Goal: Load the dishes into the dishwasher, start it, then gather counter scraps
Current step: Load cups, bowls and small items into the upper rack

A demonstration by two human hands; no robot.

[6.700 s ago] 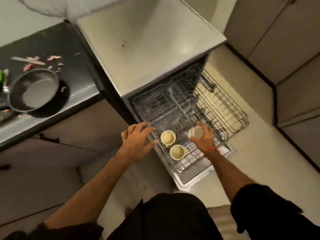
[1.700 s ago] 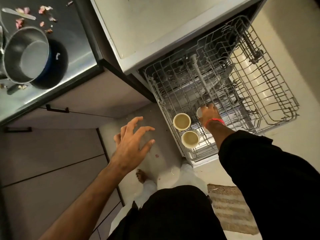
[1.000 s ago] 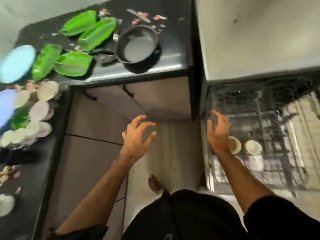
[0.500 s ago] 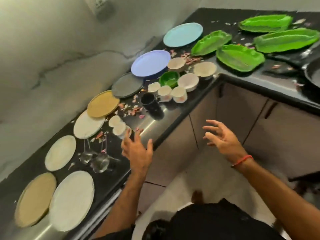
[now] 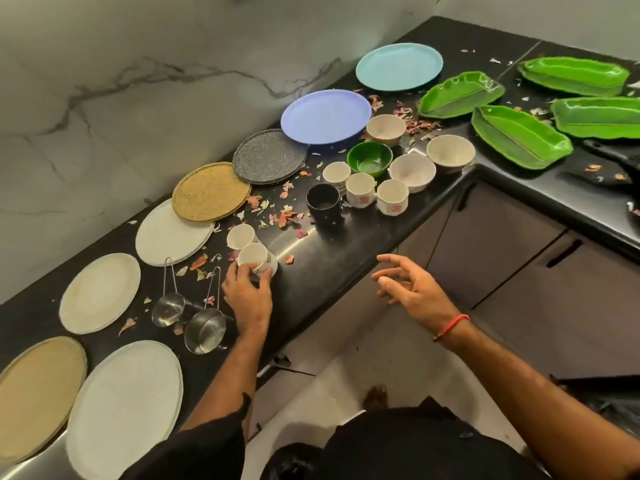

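My left hand (image 5: 248,295) grips a small white cup (image 5: 254,258) standing near the front edge of the black counter (image 5: 332,247); thumb and fingers curl round its near side. A second white cup (image 5: 240,235) stands just behind it. My right hand (image 5: 410,285) hovers over the floor in front of the counter, fingers spread and holding nothing. Further right stand a black cup (image 5: 323,201), three white patterned cups (image 5: 360,189), a green bowl (image 5: 370,159) and several pale bowls. The dishwasher is out of view.
Several round plates line the wall side, among them a purple plate (image 5: 325,116) and a light blue plate (image 5: 399,66). Green leaf-shaped trays (image 5: 519,137) lie at the right. Two steel measuring cups (image 5: 204,330) sit left of my left hand. Pink and white scraps (image 5: 284,216) litter the counter.
My view has swung from the open dishwasher rack to the counter. My left hand reached forward and closed round the nearest white cup; my right hand left the rack and hangs free.
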